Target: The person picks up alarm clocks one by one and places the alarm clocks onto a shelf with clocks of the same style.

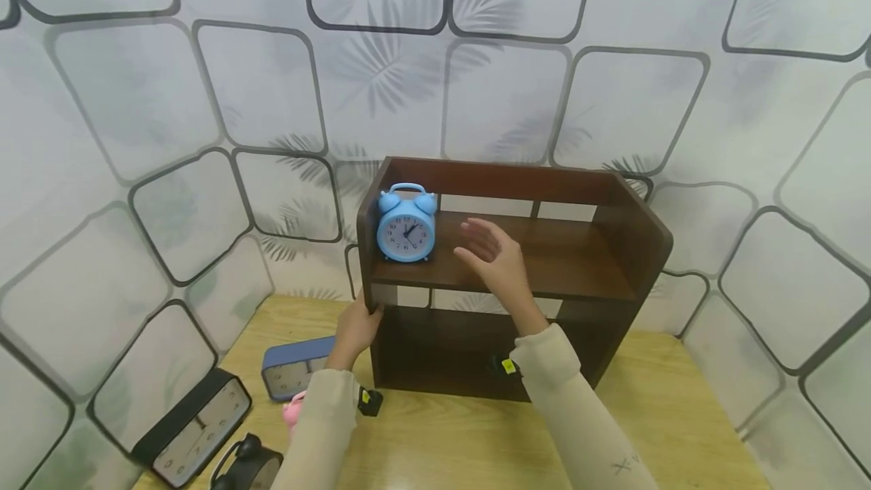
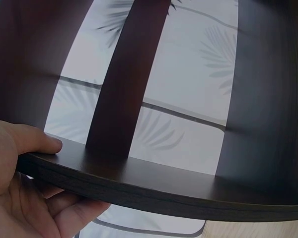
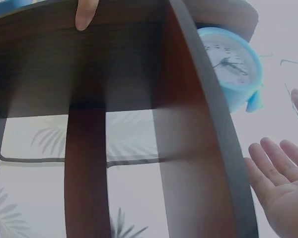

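Note:
A light blue twin-bell alarm clock stands upright at the left end of the upper board of a dark brown wooden shelf. To the right of the clock, apart from it, my right hand hovers over that board with fingers extended and nothing in them. My left hand grips the edge of the shelf's left side panel, thumb on the inner face and fingers outside. In the right wrist view, the left thumb shows on that panel, and the clock peeks past the upper board.
Left of the shelf on the wooden table are a blue box-shaped clock, a black rectangular clock, a black twin-bell clock and a pink object partly behind the left sleeve. A patterned wall rises behind.

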{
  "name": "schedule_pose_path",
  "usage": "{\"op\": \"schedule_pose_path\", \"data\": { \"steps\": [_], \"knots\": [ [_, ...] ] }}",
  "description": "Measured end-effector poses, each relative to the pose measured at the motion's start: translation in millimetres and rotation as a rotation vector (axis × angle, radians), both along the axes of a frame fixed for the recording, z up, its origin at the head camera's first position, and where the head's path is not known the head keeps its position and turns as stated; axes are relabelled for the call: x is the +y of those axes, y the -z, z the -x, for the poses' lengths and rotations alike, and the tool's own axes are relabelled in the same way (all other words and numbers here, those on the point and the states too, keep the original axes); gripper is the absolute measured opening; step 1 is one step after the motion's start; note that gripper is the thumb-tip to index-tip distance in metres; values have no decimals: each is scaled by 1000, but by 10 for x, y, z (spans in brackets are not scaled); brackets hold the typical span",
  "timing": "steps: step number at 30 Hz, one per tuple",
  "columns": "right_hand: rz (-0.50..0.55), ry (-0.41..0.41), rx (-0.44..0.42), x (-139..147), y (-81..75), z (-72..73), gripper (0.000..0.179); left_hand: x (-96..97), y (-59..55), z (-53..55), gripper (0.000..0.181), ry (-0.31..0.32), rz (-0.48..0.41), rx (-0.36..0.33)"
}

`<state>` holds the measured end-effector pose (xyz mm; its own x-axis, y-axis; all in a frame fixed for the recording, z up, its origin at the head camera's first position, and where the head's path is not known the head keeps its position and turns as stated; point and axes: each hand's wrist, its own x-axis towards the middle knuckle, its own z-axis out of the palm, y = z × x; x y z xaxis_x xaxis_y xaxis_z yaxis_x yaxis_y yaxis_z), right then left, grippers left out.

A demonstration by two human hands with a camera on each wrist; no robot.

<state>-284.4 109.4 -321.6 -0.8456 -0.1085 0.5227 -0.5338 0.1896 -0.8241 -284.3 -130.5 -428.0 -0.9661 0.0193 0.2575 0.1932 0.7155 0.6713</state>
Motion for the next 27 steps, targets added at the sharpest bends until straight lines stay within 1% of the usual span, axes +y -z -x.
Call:
{"op": "schedule_pose_path", "data": {
  "steps": [4, 7, 12, 16, 19, 22, 24, 27],
  "knots": [
    [25, 6, 34, 60, 15, -129, 48, -8, -2, -1, 46, 8, 0, -7],
    [27, 26, 77, 96, 38, -211, 48, -10, -3, -2, 46, 12, -4, -17],
    [-23, 104, 204, 135, 106, -350, 49, -4, -8, -3, 45, 12, 6, -23],
    [-69, 154, 271, 164, 188, -471, 49, -5, -4, 2, 47, 10, 7, -33],
    [-98, 182, 316, 206, 279, -564, 50, -2, -3, 3, 47, 9, 8, -28],
    [-140, 222, 379, 264, 397, -664, 52, 3, -2, 1, 47, 6, 5, -20],
    [-181, 262, 416, 311, 482, -738, 53, 1, 0, 6, 47, 3, 8, -14],
    [-233, 328, 444, 398, 617, -845, 54, 0, -3, 3, 46, 1, 5, -9]
  ]
}}
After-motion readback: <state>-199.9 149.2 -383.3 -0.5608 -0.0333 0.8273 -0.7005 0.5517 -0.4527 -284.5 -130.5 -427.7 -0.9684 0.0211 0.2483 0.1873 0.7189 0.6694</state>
